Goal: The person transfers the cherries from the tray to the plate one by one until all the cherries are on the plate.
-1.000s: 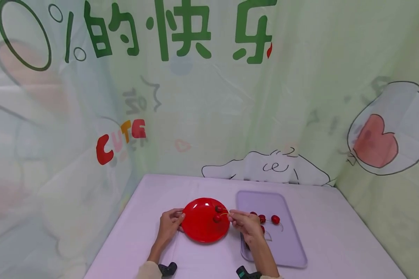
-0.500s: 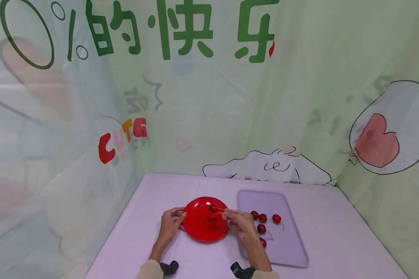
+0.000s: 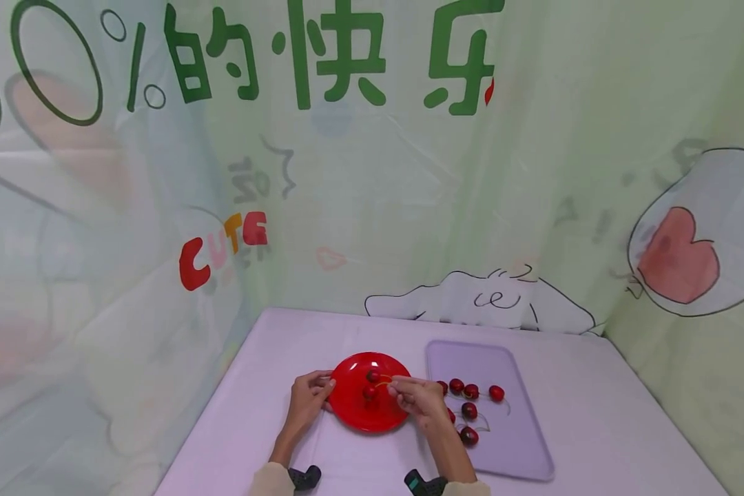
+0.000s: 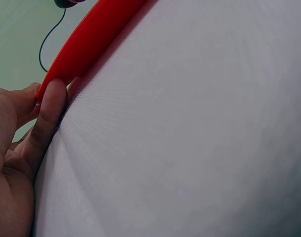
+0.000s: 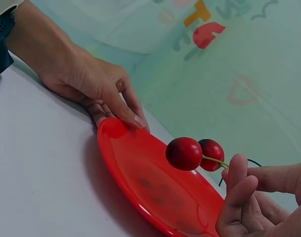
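A glossy red plate [image 3: 355, 413] rests on the table, its left rim pinched between the thumb and fingers of my left hand [image 3: 308, 397]. Seen from the left wrist, the fingertips [image 4: 55, 94] reach under the plate's edge [image 4: 98, 37]. Over the plate, my right hand [image 3: 419, 399] pinches the green stems of a pair of dark red cherries [image 5: 184, 153]. These cherries hang above the plate's surface in the right wrist view, with dark reflections beneath them. No other fruit shows on the plate.
To the right lies a light purple tray [image 3: 514, 455] with several stemmed cherries [image 3: 469, 411] on it; my right forearm covers part of its left side. A printed curtain [image 3: 359, 207] encloses the pale table [image 3: 607, 413] at the back and sides.
My right hand has carried the two cherries leftward from the plate's right rim to over its middle. More cherries on the tray have come into sight. The left hand keeps its grip.
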`<state>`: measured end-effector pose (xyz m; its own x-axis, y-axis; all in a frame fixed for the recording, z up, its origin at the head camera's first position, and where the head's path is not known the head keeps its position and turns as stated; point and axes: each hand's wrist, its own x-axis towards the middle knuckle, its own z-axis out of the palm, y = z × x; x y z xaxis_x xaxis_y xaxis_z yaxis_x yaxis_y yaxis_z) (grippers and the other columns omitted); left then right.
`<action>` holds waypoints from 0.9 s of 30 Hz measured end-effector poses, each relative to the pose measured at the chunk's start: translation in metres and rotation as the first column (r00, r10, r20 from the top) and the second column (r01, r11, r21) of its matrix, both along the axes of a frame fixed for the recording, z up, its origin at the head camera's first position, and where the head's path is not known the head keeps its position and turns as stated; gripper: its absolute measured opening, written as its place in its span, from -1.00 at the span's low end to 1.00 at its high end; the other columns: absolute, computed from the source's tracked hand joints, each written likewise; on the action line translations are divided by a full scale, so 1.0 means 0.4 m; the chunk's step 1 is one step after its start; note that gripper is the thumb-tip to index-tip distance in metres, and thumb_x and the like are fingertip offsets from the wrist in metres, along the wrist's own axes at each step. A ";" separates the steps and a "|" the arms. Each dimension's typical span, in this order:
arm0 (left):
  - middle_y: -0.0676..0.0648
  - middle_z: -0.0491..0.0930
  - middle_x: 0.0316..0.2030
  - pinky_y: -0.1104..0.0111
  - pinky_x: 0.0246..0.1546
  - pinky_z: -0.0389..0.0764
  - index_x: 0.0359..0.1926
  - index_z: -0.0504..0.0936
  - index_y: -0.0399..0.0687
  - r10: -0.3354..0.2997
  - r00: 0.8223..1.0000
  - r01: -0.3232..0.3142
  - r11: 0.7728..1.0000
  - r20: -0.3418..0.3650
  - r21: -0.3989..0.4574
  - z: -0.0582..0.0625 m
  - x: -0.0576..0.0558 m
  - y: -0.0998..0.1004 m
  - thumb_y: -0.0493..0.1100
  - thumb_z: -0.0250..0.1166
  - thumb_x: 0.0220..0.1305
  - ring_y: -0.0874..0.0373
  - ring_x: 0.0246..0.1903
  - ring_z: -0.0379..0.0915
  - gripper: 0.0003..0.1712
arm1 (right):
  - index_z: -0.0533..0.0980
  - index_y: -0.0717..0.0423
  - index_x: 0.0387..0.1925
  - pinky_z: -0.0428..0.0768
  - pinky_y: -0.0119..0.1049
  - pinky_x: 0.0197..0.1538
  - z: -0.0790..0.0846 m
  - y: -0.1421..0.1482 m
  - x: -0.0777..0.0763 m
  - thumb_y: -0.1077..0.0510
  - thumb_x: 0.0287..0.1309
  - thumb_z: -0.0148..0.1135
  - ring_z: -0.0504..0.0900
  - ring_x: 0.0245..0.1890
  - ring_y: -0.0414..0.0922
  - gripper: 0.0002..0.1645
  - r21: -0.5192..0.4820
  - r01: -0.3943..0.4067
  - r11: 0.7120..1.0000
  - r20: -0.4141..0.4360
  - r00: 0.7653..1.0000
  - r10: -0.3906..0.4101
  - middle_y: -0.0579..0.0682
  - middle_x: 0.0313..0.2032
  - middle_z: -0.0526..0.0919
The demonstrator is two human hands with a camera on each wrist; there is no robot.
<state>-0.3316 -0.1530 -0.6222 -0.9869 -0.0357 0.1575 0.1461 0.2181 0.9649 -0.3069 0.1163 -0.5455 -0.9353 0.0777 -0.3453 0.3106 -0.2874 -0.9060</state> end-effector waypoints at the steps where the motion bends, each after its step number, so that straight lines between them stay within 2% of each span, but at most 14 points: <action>1: -0.30 0.79 -0.02 0.45 -0.38 0.80 0.30 0.69 -0.26 0.001 1.000 -0.001 1.000 0.007 0.000 -0.002 -0.002 0.000 -0.17 0.38 0.56 0.21 -0.44 0.72 -0.59 | 0.71 0.37 0.15 0.79 -0.44 -0.18 -0.002 -0.002 0.000 0.14 0.36 0.53 0.86 -0.35 -0.17 -0.54 0.001 -0.004 1.000 0.001 1.000 0.004 0.02 -0.29 0.90; 5: -0.30 0.78 -0.06 0.45 -0.39 0.79 0.31 0.69 -0.28 -0.008 1.000 0.008 1.000 0.004 -0.005 -0.012 -0.006 -0.001 -0.16 0.38 0.56 0.18 -0.46 0.72 -0.58 | 0.69 0.36 0.19 0.79 -0.44 -0.15 -0.008 -0.010 -0.001 0.10 0.34 0.55 0.87 -0.32 -0.16 -0.47 0.007 -0.019 1.000 0.003 1.000 0.019 0.01 -0.27 0.90; 12: -0.32 0.78 -0.06 0.45 -0.41 0.79 0.29 0.68 -0.31 -0.003 1.000 0.003 1.000 -0.013 -0.014 -0.004 -0.005 0.003 -0.19 0.37 0.56 0.20 -0.48 0.71 -0.59 | 0.69 0.41 0.16 0.79 -0.44 -0.19 -0.011 -0.033 -0.016 0.16 0.37 0.52 0.86 -0.35 -0.17 -0.53 0.022 -0.042 0.999 -0.007 0.999 0.042 0.03 -0.30 0.89; 19: -0.29 0.78 -0.04 0.46 -0.40 0.79 0.31 0.69 -0.23 -0.008 1.000 0.007 1.000 -0.019 -0.024 -0.022 -0.019 -0.003 -0.14 0.37 0.57 0.25 -0.49 0.71 -0.59 | 0.70 0.39 0.16 0.81 -0.43 -0.16 0.002 -0.064 -0.017 0.14 0.36 0.53 0.87 -0.32 -0.16 -0.52 0.043 -0.067 0.997 -0.002 0.998 0.067 0.04 -0.28 0.90; 27: -0.31 0.77 -0.07 0.46 -0.40 0.79 0.31 0.68 -0.30 -0.010 1.000 0.010 1.000 -0.005 -0.021 -0.008 -0.009 -0.003 -0.17 0.37 0.56 0.24 -0.47 0.72 -0.57 | 0.71 0.36 0.16 0.81 -0.42 -0.14 -0.022 -0.085 -0.027 0.11 0.36 0.54 0.87 -0.31 -0.15 -0.52 0.044 -0.075 0.996 0.017 0.997 0.074 0.04 -0.26 0.90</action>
<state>-0.3354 -0.1542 -0.6256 -0.9864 -0.0223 0.1629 0.1531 0.2370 0.9594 -0.3177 0.0823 -0.5544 -0.9336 0.0235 -0.3574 0.3437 -0.2221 -0.9124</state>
